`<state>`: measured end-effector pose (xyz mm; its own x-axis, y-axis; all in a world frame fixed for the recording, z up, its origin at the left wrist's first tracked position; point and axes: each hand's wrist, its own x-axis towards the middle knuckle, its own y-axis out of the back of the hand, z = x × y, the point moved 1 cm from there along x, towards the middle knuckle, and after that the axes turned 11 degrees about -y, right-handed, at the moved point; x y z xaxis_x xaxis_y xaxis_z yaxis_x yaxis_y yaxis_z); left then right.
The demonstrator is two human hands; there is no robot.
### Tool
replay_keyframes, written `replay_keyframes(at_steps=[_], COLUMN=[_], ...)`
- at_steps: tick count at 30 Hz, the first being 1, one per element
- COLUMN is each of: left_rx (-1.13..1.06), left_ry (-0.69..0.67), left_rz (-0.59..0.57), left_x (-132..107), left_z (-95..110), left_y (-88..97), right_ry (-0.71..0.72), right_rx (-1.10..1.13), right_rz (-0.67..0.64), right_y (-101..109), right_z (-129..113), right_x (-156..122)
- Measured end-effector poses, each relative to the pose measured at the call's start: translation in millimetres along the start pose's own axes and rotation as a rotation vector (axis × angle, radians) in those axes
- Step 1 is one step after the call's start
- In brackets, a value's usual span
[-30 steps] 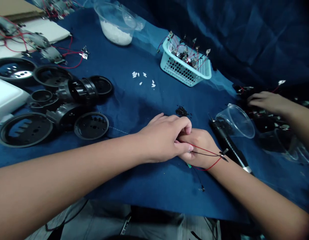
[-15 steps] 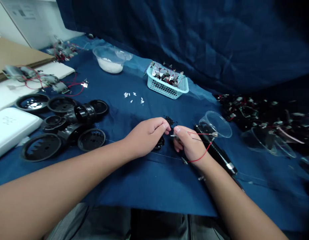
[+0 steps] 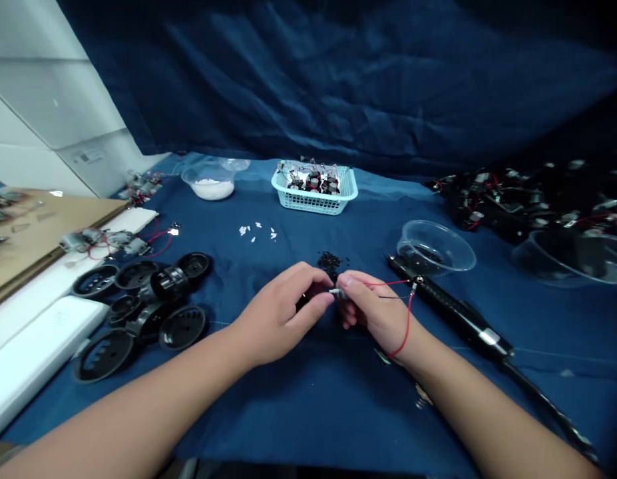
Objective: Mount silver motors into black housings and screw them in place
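My left hand (image 3: pixel 278 314) and my right hand (image 3: pixel 372 311) meet fingertip to fingertip over the blue cloth (image 3: pixel 308 399) at the middle of the table. The left hand's fingers are curled around a small black part (image 3: pixel 304 301). The right hand pinches a small motor with a metal tip (image 3: pixel 335 291); its red wire (image 3: pixel 407 319) and a black wire loop over that wrist. A little heap of tiny black bits (image 3: pixel 330 259) lies just beyond the fingers.
Several black round housings (image 3: pixel 143 299) lie at the left beside white foam blocks (image 3: pixel 33 346). A teal basket of wired motors (image 3: pixel 314 186) and a tub of white pellets (image 3: pixel 210 181) stand at the back. A clear cup (image 3: pixel 436 247), a black electric screwdriver (image 3: pixel 458 314) and dark parts (image 3: pixel 518 199) lie to the right.
The view has tilted up and pulled back. My hands have drawn apart from an overlapping clasp to a fingertip meeting. Another person's hand at the right is out of view.
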<state>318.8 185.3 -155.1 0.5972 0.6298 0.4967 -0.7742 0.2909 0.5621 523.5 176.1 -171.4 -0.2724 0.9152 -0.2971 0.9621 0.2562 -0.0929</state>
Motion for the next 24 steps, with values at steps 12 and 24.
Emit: replay_keyframes(at_steps=[12, 24], left_rx=[0.19, 0.03], left_ry=[-0.076, 0.014], left_rz=[-0.027, 0.092], left_x=[-2.0, -2.3], left_z=[0.1, -1.2], left_y=[-1.2, 0.0], right_ry=[-0.044, -0.03], right_rx=[-0.207, -0.195], right_rz=[0.079, 0.095], right_y=[3.7, 1.9], right_z=[1.1, -8.2], right_x=[-7.4, -6.9])
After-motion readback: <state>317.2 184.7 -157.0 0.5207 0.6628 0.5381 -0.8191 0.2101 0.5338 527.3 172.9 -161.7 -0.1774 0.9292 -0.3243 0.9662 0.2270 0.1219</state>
